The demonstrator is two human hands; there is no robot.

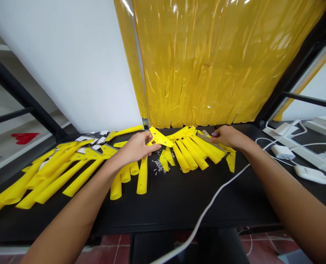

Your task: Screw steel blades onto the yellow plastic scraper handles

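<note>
My left hand (143, 145) pinches a flat yellow plate with holes (160, 138) above the middle of the black table. To the right, my right hand (226, 135) is closed around a dark object, mostly hidden in the fingers, beside a grey metal blade-like piece (207, 138). Between the hands lies a fan of yellow tubular handles (193, 150). Small silver screws (159, 167) are scattered below the plate, next to small yellow pieces (167, 157). Several more yellow handles (61, 172) are piled left of my left hand, some with grey metal ends.
A white cable (215, 196) crosses the black table (179, 209). White chargers (311, 174) and a power strip (308, 152) lie at the right. Behind hangs a yellow plastic curtain (207, 66); black frame bars (17, 88) stand at both sides.
</note>
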